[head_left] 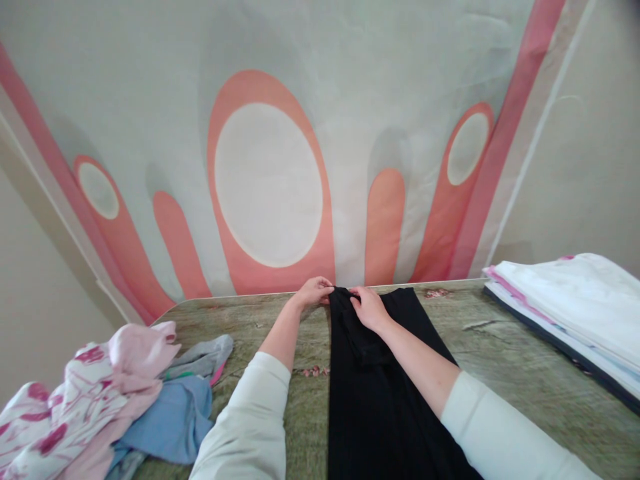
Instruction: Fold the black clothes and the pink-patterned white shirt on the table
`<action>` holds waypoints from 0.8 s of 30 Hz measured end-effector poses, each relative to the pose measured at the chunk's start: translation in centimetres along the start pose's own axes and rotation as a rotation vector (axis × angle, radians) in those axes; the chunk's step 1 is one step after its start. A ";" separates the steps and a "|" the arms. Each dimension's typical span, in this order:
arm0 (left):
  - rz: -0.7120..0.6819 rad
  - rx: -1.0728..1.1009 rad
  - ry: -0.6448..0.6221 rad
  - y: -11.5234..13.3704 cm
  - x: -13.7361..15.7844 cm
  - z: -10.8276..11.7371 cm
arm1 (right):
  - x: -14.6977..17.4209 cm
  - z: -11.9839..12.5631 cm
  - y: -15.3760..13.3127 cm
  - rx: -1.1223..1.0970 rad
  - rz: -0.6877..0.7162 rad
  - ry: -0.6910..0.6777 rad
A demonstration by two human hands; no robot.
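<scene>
A black garment (370,413) lies lengthwise on the table, running from the far edge toward me. Its kind is not clear from here. At its far left corner, my left hand (315,292) pinches the edge of the cloth. My right hand (369,307) grips a folded-over part of the same garment, a little to the right, with the fingers curled on the fabric. Part of the black cloth is bunched beneath my right wrist. My right forearm covers some of its right side.
To the left lies a loose heap of clothes: a white and pink patterned piece (85,393), a blue one (173,420) and a grey one (203,357). A stack of folded clothes (575,300) sits at the right. Behind the wood-patterned table (250,327) hangs a printed backdrop (350,133).
</scene>
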State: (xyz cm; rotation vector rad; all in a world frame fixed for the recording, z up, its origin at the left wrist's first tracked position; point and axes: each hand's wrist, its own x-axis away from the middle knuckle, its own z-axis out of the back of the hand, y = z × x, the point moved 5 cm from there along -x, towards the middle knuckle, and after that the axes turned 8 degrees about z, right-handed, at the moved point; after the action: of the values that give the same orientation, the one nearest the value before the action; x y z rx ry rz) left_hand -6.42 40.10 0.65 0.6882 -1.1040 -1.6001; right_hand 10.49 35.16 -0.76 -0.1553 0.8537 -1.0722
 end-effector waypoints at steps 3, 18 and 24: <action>-0.017 -0.080 0.085 -0.2 -0.4 -0.1 | 0.0 -0.2 0.4 -0.012 -0.015 0.008; -0.360 -0.590 0.195 5.4 2.3 -4.4 | -1.4 2.5 3.8 -0.243 -0.188 0.236; -0.427 -0.742 0.099 3.8 3.2 -7.2 | -2.3 6.0 7.3 -0.278 -0.217 0.193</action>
State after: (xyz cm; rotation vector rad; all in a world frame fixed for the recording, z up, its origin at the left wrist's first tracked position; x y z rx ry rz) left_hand 0.31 34.63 1.36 0.4996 -0.2323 -2.1287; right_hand 19.26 39.01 0.91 -0.3894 1.1793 -1.1802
